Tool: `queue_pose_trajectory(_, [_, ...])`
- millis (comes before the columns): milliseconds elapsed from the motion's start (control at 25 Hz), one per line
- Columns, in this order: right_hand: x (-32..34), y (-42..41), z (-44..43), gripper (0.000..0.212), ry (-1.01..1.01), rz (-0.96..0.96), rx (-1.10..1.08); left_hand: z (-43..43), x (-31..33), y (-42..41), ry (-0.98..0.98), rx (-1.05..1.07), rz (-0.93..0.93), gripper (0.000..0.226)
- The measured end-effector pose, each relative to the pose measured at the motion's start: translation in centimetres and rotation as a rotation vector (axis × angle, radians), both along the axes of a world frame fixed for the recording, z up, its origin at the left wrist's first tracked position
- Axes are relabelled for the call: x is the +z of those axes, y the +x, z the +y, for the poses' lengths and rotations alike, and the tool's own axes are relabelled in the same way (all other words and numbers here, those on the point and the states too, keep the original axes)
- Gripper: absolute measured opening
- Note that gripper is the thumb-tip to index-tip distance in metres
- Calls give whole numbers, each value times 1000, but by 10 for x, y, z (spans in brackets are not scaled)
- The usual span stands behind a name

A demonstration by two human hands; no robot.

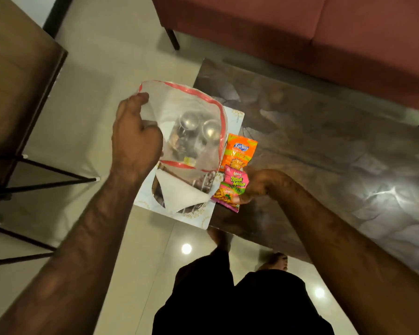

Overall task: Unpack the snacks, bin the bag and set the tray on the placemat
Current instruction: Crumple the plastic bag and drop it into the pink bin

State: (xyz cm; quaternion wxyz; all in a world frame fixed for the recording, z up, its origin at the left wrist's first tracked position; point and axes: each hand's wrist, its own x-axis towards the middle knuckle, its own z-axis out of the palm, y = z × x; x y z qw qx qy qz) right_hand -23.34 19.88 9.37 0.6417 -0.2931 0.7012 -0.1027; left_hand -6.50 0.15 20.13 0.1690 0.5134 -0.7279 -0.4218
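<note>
Head cam view, quick notes. My left hand [136,139] has its grip clenched on the clear bag [186,126] w/ the red edge, holding it up over the placemat [211,213] so it's off the bench [324,141] and prob ready to bin. Thru the plastic I see the metal tray [198,134] w/ small steel bowls, sitting on the placemat already afaict. My right hand [257,184] is grasping the pink snack pack [230,189] just right of the placemat, setting it on the bench. It reads "Tedhe Medhe", "50" something. Orange pack [240,151] lies right next to it, touching, reads "Kurkure". Rest of the print is too blurry.
</note>
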Motion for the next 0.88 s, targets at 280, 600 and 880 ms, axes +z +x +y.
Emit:
queue_pose_trajectory(280, [72,-13,-16,113,-266,-120,-631,-5,51,-5,512,323,497,51])
queue_pose_trajectory(600, [136,-11,-19,105,-442,-317,-671,47,48,-23,797,-228,242,74])
queue_pose_trajectory(880, [135,-11,-2,102,-531,-173,-692,98,25,-61,607,-149,314,59])
